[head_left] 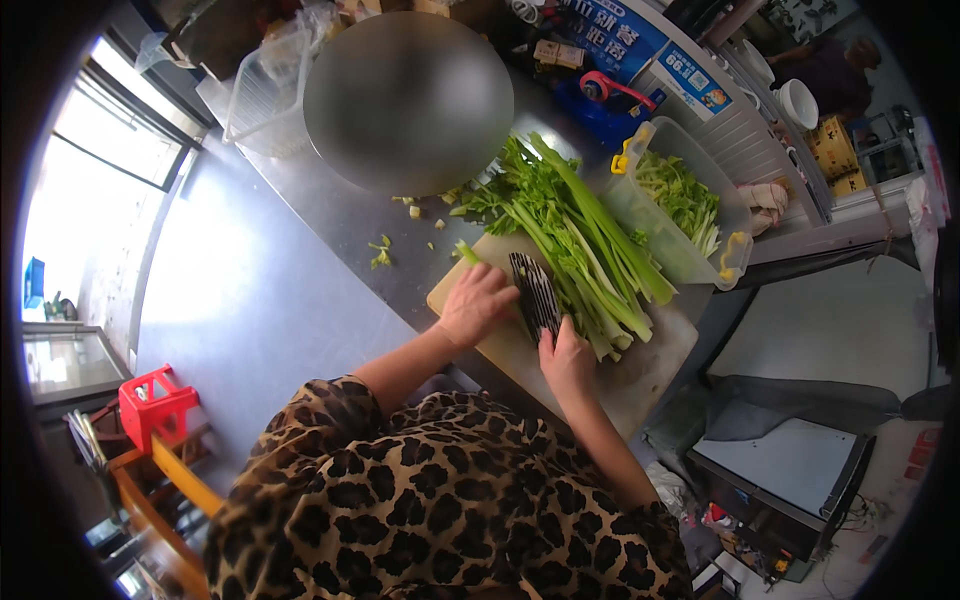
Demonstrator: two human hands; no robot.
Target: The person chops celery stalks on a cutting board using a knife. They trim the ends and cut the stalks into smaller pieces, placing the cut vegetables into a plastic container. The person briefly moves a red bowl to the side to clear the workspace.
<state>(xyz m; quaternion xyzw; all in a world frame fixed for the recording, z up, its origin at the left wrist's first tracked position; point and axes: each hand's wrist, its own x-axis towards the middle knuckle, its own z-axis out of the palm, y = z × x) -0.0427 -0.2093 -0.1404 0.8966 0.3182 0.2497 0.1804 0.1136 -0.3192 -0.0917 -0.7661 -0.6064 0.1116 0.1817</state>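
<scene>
My right hand [568, 358] grips the handle end of a kitchen knife [536, 294] whose blade shows black and pale stripes. Just left of the blade, my left hand [480, 304] lies over a celery stalk [468, 252], its cut end sticking out past the fingers. How much stalk is under the palm is hidden. Beneath both hands is a pale cutting board [652, 375]. A pile of leafy celery [577, 247] stretches across the board to the right of the knife, its leaves reaching the far edge.
A clear plastic bin [630, 202] with yellow latches holds chopped celery [679, 199] at the right. Celery scraps [381, 251] dot the metal counter [330, 217]. A blurred round area covers the counter's far part. A transparent basket [266, 101] stands far left; a red stool [157, 409] is lower left.
</scene>
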